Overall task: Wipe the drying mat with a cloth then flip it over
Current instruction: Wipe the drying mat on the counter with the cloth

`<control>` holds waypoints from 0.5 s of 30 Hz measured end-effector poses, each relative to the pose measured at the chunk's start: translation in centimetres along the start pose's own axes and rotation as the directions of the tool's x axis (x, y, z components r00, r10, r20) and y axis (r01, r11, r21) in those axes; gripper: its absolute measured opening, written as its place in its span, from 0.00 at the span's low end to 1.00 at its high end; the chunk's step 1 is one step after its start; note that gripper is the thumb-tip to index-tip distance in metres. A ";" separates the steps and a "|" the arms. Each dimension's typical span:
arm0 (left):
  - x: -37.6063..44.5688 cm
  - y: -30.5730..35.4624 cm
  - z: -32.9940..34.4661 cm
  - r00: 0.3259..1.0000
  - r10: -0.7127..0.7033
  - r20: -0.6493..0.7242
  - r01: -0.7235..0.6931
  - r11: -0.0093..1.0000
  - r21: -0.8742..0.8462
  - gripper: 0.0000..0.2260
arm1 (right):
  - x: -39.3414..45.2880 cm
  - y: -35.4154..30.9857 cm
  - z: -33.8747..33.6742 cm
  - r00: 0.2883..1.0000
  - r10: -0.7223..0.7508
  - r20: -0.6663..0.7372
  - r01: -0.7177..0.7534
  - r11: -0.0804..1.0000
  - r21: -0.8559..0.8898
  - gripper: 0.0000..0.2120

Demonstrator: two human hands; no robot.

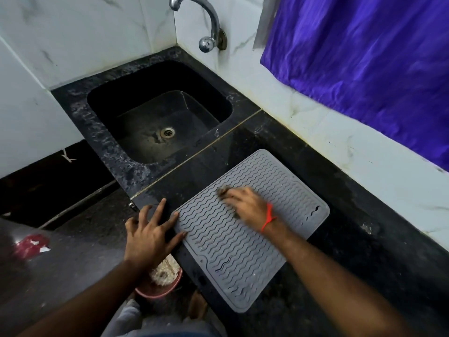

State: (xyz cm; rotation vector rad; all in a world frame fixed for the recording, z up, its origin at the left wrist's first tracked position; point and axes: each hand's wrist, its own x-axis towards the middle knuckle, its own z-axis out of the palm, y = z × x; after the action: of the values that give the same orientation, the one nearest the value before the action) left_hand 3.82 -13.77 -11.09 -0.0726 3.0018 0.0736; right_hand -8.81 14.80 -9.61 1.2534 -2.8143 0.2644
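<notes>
A grey drying mat (257, 242) with wavy ridges lies flat on the black counter (364, 239), ridged side up. My right hand (247, 203) presses a small dark cloth (222, 191) onto the mat's middle; the hand is blurred and the cloth shows only at my fingertips. A red thread circles that wrist. My left hand (150, 232) lies spread flat on the counter at the mat's left edge, its fingertips touching the mat's border.
A black sink (102, 98) with a drain sits beyond the mat, under a steel tap (206, 25). Marble wall tiles and a purple curtain (364, 57) stand to the right. Below the counter edge is a pink bowl (158, 285) on the dark floor.
</notes>
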 end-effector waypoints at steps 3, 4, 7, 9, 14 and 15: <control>-0.1 0.1 0.0 1.000 -0.009 0.002 0.009 1.000 -0.010 0.33 | -1.7 9.4 -1.7 0.955 0.297 0.001 -0.296 0.952 -0.076 0.22; -0.1 0.1 0.0 1.000 -0.011 0.006 0.011 1.000 -0.007 0.33 | -2.4 11.9 -2.2 0.918 0.397 0.005 -0.396 0.916 -0.071 0.22; -0.2 0.1 -0.2 1.000 -0.011 0.010 0.011 1.000 -0.016 0.33 | -3.2 15.1 -2.7 0.785 0.619 0.008 -0.619 0.785 -0.031 0.18; -0.2 0.1 -0.3 1.000 -0.005 0.004 0.006 1.000 -0.021 0.32 | -2.5 13.3 -2.2 0.772 0.635 -0.015 -0.636 0.772 -0.012 0.17; -0.5 0.4 -0.2 1.000 -0.009 0.016 0.009 0.999 -0.043 0.32 | -1.3 -0.9 1.2 0.868 0.494 -0.056 -0.492 0.869 0.044 0.23; -0.5 0.4 -0.1 1.000 -0.009 0.018 0.010 0.999 -0.047 0.32 | -1.5 -4.8 1.6 0.874 0.483 -0.050 -0.477 0.873 0.102 0.25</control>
State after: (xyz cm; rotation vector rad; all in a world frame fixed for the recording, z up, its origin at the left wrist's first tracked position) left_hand 4.31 -13.32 -10.85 -0.0899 2.9815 0.1431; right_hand -4.18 12.43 -10.74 0.5093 -3.0292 0.4444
